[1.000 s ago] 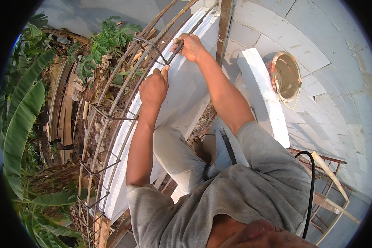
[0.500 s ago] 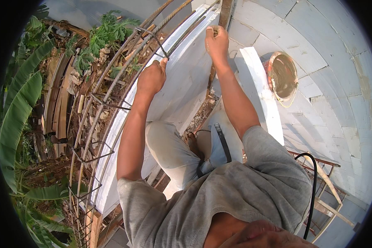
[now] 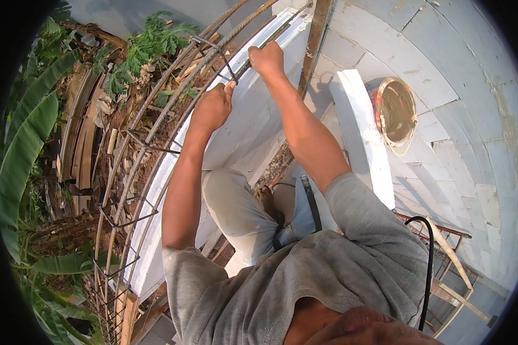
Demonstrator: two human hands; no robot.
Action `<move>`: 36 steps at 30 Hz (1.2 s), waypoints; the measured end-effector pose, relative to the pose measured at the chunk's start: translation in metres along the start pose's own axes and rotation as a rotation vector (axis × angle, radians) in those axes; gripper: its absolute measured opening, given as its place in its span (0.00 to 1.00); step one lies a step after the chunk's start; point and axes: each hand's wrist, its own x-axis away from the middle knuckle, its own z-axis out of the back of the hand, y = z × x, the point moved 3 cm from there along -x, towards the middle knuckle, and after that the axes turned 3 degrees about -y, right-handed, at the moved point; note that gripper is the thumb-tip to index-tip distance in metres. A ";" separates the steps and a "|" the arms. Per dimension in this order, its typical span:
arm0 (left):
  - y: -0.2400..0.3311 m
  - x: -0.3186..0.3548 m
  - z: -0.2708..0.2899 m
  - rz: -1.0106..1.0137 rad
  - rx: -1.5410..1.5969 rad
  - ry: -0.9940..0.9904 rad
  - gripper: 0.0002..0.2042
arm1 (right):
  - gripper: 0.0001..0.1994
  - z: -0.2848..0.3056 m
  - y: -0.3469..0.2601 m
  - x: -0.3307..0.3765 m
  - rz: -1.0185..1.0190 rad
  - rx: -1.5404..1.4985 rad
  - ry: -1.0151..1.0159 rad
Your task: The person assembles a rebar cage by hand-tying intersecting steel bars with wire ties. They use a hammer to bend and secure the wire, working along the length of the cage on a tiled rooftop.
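Observation:
A long cage of steel rebar [image 3: 147,141] with bent square stirrups [image 3: 210,49] curves along the top of a white block wall [image 3: 236,123]. My left hand [image 3: 210,109] is closed round the cage's inner bar, its thumb beside a stirrup corner. Just beyond it, my right hand [image 3: 269,59] is curled into a fist against the same bar. Whatever its fingers pinch is hidden. Both forearms reach forward over the wall.
To the right, a bucket of grey mortar [image 3: 396,112] stands by a white block [image 3: 365,135]. A wooden post [image 3: 315,43] rises ahead. Banana leaves [image 3: 26,172] and planks [image 3: 80,132] lie left, below the wall. Scaffolding [image 3: 452,259] is at lower right.
My right hand has moved left and a little nearer, from above the wall beside the post to the bar. The left hand has kept its place on the bar.

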 end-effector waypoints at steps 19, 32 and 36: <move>0.022 -0.011 -0.015 0.142 -0.255 0.166 0.13 | 0.04 -0.009 -0.003 -0.003 -0.023 -0.479 -0.083; 0.018 -0.013 -0.022 0.139 -0.314 0.178 0.09 | 0.37 0.075 -0.079 0.040 0.923 0.431 0.218; 0.018 -0.011 -0.023 0.120 -0.296 0.230 0.08 | 0.20 0.076 -0.136 0.043 1.599 0.732 -0.077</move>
